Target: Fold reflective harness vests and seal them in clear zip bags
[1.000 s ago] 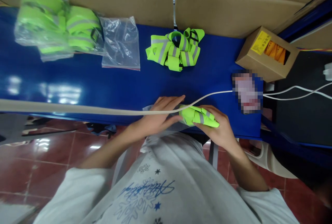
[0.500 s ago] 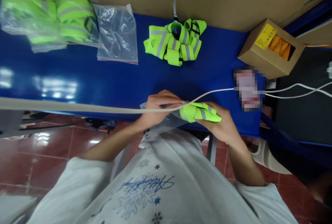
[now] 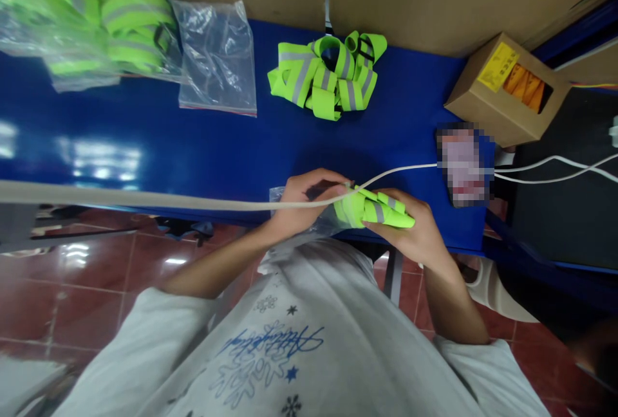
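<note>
One strap (image 3: pixel 379 212) lay in the right hand (image 3: pixel 419 231), fingers curled round it, its opposite end inside a bag (image 3: pixel 324 222) pinched by the left hand (image 3: pixel 298 190). Beyond lay one loose bundle (image 3: pixel 324 81), one flat bag (image 3: pixel 217 56), at least two bagged bundles (image 3: pixel 136 23) and one box (image 3: pixel 488 103).

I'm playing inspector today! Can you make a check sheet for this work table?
Surface: shiny blue table.
Job's things: lime strap bundle against clear bag, maybe partly inside; loose straps, bagged straps, flat bag farther back.
Clutter: pixelated device; brown box, orange contents.
Grip: left hand at clear bag; right hand holding lime strap bundle.
Cables: pale cable crossing before left hand; white cables right.
Surroundings: brown cardboard, red floor.
</note>
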The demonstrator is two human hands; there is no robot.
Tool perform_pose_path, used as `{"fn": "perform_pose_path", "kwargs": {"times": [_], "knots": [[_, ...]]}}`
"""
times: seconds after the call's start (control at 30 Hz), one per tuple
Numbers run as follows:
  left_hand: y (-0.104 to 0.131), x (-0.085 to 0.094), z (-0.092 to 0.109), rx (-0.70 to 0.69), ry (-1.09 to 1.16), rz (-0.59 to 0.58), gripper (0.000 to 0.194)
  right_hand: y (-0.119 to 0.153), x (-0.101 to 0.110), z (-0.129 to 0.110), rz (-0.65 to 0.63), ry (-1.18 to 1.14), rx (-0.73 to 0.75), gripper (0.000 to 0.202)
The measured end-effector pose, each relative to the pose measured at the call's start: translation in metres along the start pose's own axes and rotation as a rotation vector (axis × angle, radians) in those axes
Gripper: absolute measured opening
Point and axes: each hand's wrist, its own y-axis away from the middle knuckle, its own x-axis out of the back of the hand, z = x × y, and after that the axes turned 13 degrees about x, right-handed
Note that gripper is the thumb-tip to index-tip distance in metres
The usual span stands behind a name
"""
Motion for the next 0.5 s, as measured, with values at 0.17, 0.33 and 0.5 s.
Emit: {"fn": "perform_pose_path", "kwargs": {"times": [0.17,0.33,0.5], "knots": [[0.004,-0.007,0.001,-0.126,-0.072,-0.048,0.013,-0.004,0.002,0.000,-0.137,-0.083,-0.048,0.030],[0.000,-0.007,0.006,-0.308,-0.113,-0.123,0.019,-0.011,-0.001,0.002,-0.056,-0.242,-0.132,0.038],[-0.005,-0.009,0.010,-0.351,-0.176,-0.119,0.022,-0.008,-0.008,0.001,0.062,-0.211,-0.184,0.051]]}}
